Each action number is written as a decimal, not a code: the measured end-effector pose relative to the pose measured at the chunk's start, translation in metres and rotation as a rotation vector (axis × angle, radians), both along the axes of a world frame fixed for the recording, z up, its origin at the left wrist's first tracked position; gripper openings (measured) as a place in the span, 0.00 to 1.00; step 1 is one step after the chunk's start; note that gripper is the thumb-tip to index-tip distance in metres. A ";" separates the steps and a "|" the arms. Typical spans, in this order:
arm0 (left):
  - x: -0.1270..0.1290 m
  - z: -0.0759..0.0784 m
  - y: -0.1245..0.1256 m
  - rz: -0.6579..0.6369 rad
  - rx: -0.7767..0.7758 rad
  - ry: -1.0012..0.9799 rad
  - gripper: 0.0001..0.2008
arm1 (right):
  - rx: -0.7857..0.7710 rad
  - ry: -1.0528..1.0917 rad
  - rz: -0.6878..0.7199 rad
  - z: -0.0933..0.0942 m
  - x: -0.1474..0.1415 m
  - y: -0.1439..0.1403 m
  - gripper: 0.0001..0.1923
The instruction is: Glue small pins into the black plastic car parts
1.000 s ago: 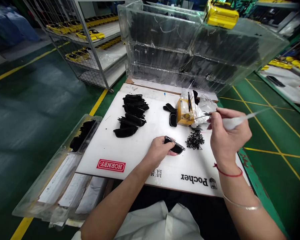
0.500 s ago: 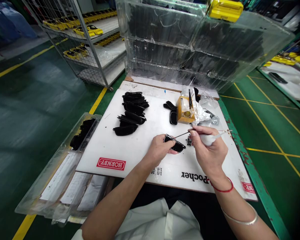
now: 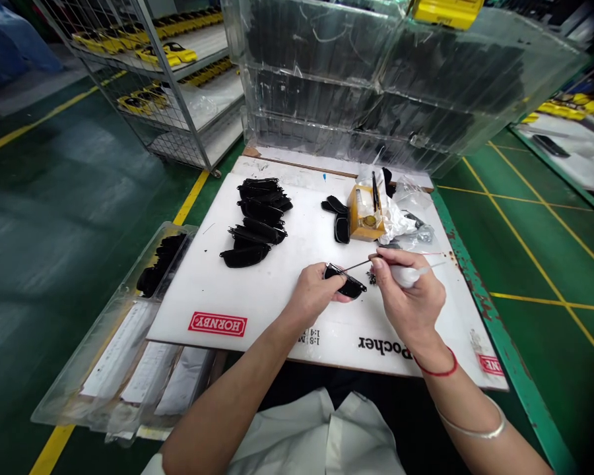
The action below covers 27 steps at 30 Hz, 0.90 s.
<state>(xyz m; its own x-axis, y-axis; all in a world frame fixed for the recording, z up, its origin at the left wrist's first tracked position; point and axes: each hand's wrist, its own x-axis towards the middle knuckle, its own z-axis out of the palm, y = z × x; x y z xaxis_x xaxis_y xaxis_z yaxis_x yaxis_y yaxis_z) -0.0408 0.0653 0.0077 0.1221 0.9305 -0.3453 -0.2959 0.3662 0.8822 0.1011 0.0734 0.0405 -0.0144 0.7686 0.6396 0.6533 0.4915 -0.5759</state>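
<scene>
My left hand is closed round a black curved plastic part, with the thumb on its upper edge. Between the thumb and fingers of my right hand is a thin dark pointed tool; its tip reaches the part's edge by my left thumb. The same hand keeps a small white squeeze bottle in its palm, its narrow nozzle pointing right. Tiny black pieces lie on the white board, partly behind my right fingers. Whether the tool's tip carries anything is too small to see.
Similar black parts are piled at the board's left. A few more lie beside a yellow box and crumpled plastic. Clear trays stand low on the left. Behind rises a large transparent bin; a wire trolley stands back left.
The view has shifted slightly. Both hands keep their holds, and the tool's tip stays at the black part's edge.
</scene>
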 end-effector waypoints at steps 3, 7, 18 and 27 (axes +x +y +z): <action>0.001 0.000 0.000 0.002 0.002 0.007 0.04 | -0.002 0.006 -0.004 -0.002 0.000 0.000 0.10; 0.000 0.000 0.000 0.003 0.001 0.018 0.05 | 0.036 -0.009 -0.007 -0.002 -0.001 0.000 0.09; 0.000 0.004 0.000 0.012 -0.024 0.009 0.05 | 0.020 -0.037 -0.017 -0.001 -0.001 -0.001 0.08; -0.002 0.001 0.000 -0.016 -0.018 0.019 0.06 | 0.061 -0.038 -0.047 0.008 0.001 -0.002 0.08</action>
